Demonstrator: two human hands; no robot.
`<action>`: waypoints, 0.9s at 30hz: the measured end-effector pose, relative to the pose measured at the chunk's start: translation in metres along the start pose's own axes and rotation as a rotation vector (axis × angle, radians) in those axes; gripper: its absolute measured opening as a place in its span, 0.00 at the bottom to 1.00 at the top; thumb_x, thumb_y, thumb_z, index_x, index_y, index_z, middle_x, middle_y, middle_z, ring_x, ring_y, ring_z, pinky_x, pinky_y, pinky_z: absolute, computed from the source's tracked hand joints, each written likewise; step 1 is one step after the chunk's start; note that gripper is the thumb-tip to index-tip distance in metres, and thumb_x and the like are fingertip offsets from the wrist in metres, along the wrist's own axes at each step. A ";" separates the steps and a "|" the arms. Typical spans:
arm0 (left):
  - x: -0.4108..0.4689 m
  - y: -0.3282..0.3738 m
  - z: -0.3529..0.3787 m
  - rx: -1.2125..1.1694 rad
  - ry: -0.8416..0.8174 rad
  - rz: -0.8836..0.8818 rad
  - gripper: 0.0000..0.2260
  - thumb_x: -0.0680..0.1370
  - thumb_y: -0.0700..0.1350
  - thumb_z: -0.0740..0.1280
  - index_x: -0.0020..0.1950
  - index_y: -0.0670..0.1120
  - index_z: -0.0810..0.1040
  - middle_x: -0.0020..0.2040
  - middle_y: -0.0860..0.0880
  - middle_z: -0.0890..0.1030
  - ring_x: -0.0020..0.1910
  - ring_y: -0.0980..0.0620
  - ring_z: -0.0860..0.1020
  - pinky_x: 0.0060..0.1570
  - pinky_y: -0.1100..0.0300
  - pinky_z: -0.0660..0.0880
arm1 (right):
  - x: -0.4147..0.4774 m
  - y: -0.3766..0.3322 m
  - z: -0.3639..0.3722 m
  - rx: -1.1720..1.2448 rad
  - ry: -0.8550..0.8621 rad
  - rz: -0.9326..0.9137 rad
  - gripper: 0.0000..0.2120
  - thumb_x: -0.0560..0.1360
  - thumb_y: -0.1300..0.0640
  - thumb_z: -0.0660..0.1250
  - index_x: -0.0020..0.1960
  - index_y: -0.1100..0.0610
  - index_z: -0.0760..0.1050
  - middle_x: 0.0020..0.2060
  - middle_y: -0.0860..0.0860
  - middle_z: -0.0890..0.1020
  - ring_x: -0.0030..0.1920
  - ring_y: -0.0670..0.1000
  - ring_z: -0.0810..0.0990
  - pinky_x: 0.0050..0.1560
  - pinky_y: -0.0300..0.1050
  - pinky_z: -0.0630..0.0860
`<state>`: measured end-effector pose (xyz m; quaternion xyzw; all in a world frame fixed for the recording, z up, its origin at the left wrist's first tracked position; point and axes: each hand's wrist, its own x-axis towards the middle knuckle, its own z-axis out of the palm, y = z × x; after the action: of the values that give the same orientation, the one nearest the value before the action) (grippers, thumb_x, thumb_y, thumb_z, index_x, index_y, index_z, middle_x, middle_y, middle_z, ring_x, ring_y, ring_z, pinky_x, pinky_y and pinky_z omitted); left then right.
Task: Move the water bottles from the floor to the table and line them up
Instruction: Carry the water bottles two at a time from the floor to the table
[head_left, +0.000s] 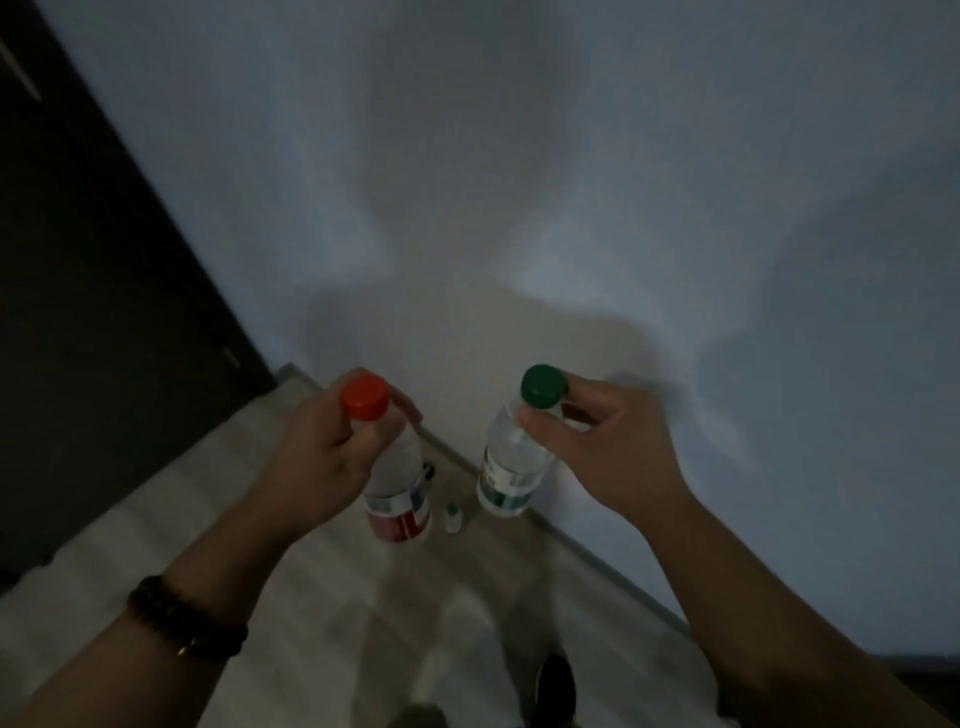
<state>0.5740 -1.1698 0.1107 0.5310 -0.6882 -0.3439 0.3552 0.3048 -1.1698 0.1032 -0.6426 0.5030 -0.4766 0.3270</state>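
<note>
Left hand (322, 457), a beaded bracelet (187, 621) on its wrist, grips the red-capped bottle (397, 483) by the neck, off the floor (260, 519). Between the two held bottles, a small green-capped bottle (453, 518) stands on the floor by the wall (519, 182). Right hand (602, 447) pinches the green-capped bottle (511, 467) just under its cap, also lifted.
</note>
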 end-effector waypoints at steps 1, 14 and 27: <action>0.001 0.012 -0.006 -0.010 -0.041 0.059 0.11 0.79 0.54 0.62 0.51 0.50 0.80 0.48 0.56 0.83 0.49 0.55 0.83 0.47 0.55 0.81 | -0.005 -0.015 -0.007 -0.007 0.032 -0.009 0.15 0.71 0.52 0.79 0.52 0.36 0.84 0.47 0.31 0.86 0.49 0.38 0.86 0.52 0.30 0.79; 0.010 0.117 0.034 -0.318 -0.683 0.484 0.08 0.73 0.52 0.67 0.47 0.51 0.81 0.47 0.52 0.86 0.51 0.51 0.84 0.51 0.60 0.77 | -0.162 -0.142 -0.042 -0.169 0.626 0.099 0.11 0.70 0.48 0.77 0.51 0.38 0.86 0.46 0.39 0.88 0.48 0.42 0.87 0.49 0.37 0.82; -0.146 0.247 0.191 -0.427 -1.249 0.636 0.08 0.73 0.42 0.66 0.49 0.39 0.80 0.46 0.46 0.86 0.47 0.51 0.85 0.46 0.65 0.79 | -0.414 -0.215 -0.062 -0.379 1.337 0.372 0.09 0.67 0.44 0.77 0.47 0.35 0.86 0.40 0.56 0.88 0.45 0.61 0.87 0.48 0.62 0.83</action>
<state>0.3169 -0.9602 0.2054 -0.0706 -0.8012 -0.5895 0.0752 0.3016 -0.7092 0.1995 -0.1628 0.7709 -0.6088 -0.0924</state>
